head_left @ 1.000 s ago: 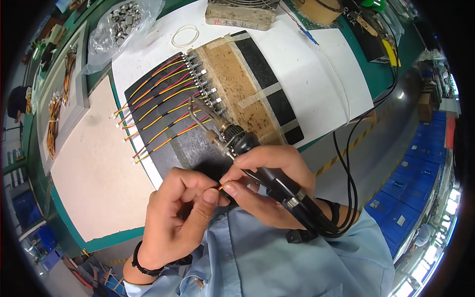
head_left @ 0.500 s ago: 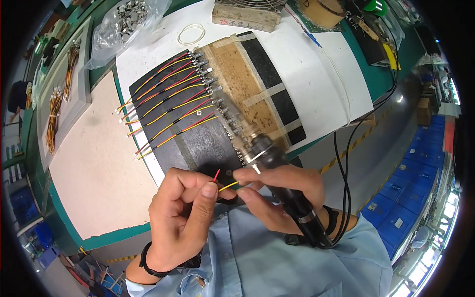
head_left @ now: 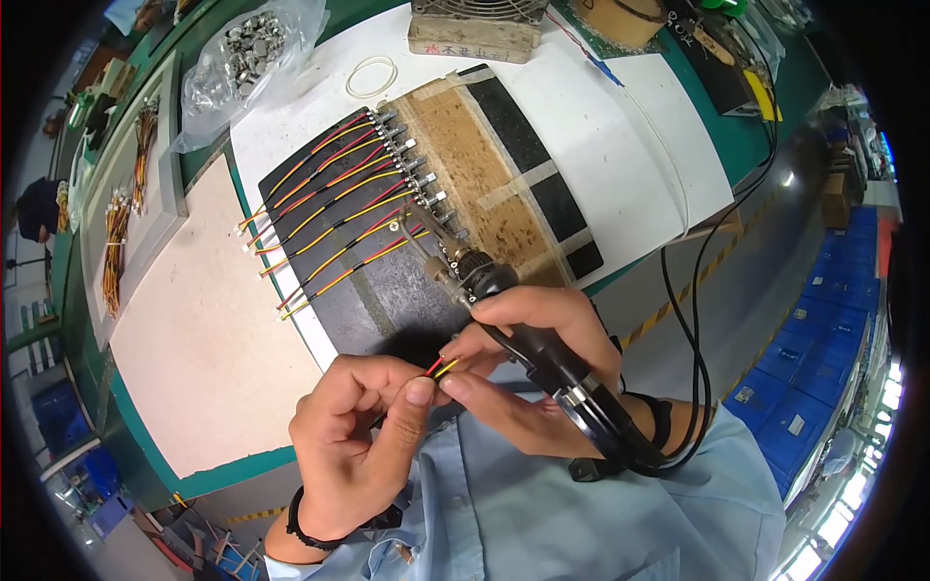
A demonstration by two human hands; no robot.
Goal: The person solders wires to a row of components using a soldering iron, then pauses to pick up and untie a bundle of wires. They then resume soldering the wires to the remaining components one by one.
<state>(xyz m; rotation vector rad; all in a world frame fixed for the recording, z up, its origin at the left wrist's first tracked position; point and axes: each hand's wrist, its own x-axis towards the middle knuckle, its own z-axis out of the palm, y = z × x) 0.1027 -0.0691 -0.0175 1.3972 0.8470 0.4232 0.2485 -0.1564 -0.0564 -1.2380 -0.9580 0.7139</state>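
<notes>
My left hand [head_left: 354,436] pinches a pair of thin wires [head_left: 438,368], one red and one yellow, between thumb and forefinger. My right hand [head_left: 513,407] keeps a black soldering iron [head_left: 542,353] in its grip, while its thumb and a fingertip close on the free wire ends. The iron's metal tip points away over a black board [head_left: 421,308]. Across that board lie several red-and-yellow wire leads [head_left: 334,211] with white plugs at their left ends. Their right ends meet a row of small metal parts [head_left: 412,165] along a brown strip [head_left: 465,136].
A clear bag of metal parts [head_left: 247,58] sits at the far left, near a grey tray [head_left: 170,194] with wire bundles. A fan-like grille on a block [head_left: 475,39] stands at the back. Black cables [head_left: 693,329] hang from the iron on the right, near blue bins [head_left: 814,320].
My right fingertips have moved left to meet my left ones at the wires. The red and yellow ends, spread apart before, now lie side by side. The iron has shifted slightly left.
</notes>
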